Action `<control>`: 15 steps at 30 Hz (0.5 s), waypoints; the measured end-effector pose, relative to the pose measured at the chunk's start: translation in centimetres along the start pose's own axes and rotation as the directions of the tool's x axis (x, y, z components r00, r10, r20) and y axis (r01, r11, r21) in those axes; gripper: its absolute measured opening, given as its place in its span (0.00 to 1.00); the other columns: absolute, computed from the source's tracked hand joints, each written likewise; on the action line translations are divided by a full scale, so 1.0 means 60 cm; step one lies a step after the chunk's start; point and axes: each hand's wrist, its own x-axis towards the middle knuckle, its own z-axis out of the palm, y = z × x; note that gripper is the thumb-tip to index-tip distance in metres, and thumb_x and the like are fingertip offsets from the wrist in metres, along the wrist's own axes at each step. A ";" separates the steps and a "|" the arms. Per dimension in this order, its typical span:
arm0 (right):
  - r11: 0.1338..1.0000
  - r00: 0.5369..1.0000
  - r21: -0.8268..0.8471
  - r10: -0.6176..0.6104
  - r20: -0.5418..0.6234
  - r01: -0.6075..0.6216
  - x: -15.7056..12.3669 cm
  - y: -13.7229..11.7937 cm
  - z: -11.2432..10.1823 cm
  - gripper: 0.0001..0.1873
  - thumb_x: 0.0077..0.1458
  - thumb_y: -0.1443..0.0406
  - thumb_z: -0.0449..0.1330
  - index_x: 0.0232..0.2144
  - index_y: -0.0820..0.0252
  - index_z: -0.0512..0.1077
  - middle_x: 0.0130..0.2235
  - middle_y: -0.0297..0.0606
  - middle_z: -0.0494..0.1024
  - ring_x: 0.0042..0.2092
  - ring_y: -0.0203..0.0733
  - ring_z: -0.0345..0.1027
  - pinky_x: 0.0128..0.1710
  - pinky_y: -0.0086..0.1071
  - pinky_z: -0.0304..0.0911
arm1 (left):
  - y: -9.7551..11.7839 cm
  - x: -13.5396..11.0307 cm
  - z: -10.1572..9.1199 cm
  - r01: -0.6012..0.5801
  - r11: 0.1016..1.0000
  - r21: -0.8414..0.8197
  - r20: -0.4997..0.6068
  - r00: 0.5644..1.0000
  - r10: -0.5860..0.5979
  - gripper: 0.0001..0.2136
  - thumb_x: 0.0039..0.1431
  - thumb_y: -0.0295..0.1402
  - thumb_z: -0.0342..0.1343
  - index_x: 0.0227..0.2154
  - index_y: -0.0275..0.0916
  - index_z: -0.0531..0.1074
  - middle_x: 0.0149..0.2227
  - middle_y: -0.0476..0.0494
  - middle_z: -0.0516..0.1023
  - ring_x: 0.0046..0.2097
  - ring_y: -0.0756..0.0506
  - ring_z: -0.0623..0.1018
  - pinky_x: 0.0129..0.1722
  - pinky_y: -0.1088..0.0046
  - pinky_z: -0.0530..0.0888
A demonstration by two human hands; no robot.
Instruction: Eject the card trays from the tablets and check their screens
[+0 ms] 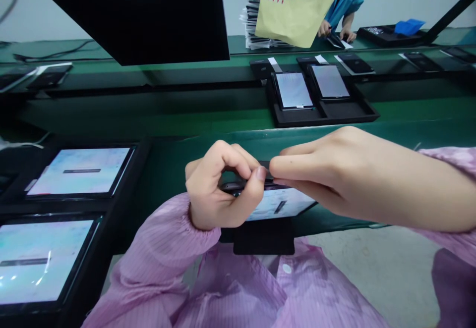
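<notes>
Left hand [206, 191] pinching the tablet [284, 203] at twelve o'clock; right hand [336, 169], I can't tell. Probably stiff, fragile: hold rims.

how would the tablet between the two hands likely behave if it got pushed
The tablet would probably stay stiff, since its visible lower edge runs straight. Its broad lit screen suggests a glass-like face, so it may crack under a hard push.
</notes>
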 end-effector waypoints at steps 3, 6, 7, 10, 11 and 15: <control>0.996 0.997 0.032 0.078 -0.006 -0.077 -0.001 0.004 0.001 0.11 0.64 0.69 0.49 0.31 0.61 0.68 0.25 0.31 0.69 0.22 0.30 0.54 0.22 0.29 0.46 | -0.002 -0.001 0.001 0.022 1.000 0.021 -0.019 1.000 -0.022 0.10 0.52 0.21 0.58 0.25 0.39 0.63 0.22 0.53 0.72 0.22 0.53 0.72 0.19 0.79 0.68; 0.988 0.990 0.058 0.142 -0.011 -0.141 -0.002 0.007 -0.002 0.06 0.62 0.67 0.53 0.33 0.61 0.68 0.27 0.31 0.71 0.23 0.30 0.58 0.22 0.28 0.48 | -0.002 -0.003 0.001 0.064 0.998 0.028 -0.030 0.998 -0.063 0.10 0.51 0.21 0.58 0.25 0.40 0.63 0.22 0.53 0.73 0.22 0.52 0.73 0.19 0.78 0.69; 0.987 0.988 0.060 0.152 -0.009 -0.151 -0.002 0.008 -0.003 0.05 0.61 0.67 0.53 0.33 0.61 0.68 0.27 0.31 0.71 0.23 0.30 0.58 0.21 0.28 0.48 | -0.002 -0.003 0.001 0.074 0.997 0.027 -0.033 0.997 -0.073 0.10 0.51 0.21 0.58 0.25 0.40 0.63 0.22 0.53 0.73 0.22 0.52 0.73 0.19 0.78 0.69; 0.985 0.986 0.057 0.164 -0.005 -0.163 -0.003 0.009 -0.004 0.06 0.61 0.68 0.53 0.32 0.60 0.68 0.26 0.32 0.71 0.23 0.30 0.58 0.21 0.28 0.48 | -0.002 -0.003 0.000 0.083 0.996 0.037 -0.031 0.996 -0.082 0.10 0.51 0.22 0.58 0.25 0.40 0.63 0.22 0.53 0.73 0.23 0.52 0.74 0.18 0.78 0.68; 0.985 0.987 0.056 0.161 -0.004 -0.161 -0.003 0.009 -0.003 0.07 0.61 0.68 0.52 0.31 0.60 0.68 0.25 0.32 0.71 0.22 0.30 0.58 0.21 0.28 0.48 | -0.002 -0.003 0.000 0.084 0.996 0.043 -0.030 0.996 -0.083 0.10 0.51 0.22 0.58 0.25 0.40 0.63 0.22 0.53 0.73 0.23 0.52 0.74 0.18 0.78 0.67; 0.990 0.991 0.041 0.136 -0.010 -0.135 0.003 0.005 0.002 0.08 0.62 0.69 0.51 0.30 0.60 0.67 0.23 0.31 0.69 0.21 0.30 0.56 0.20 0.28 0.46 | 0.001 0.000 0.002 0.085 0.994 0.069 -0.025 0.996 -0.084 0.10 0.52 0.23 0.58 0.25 0.41 0.62 0.22 0.53 0.74 0.22 0.52 0.73 0.18 0.77 0.68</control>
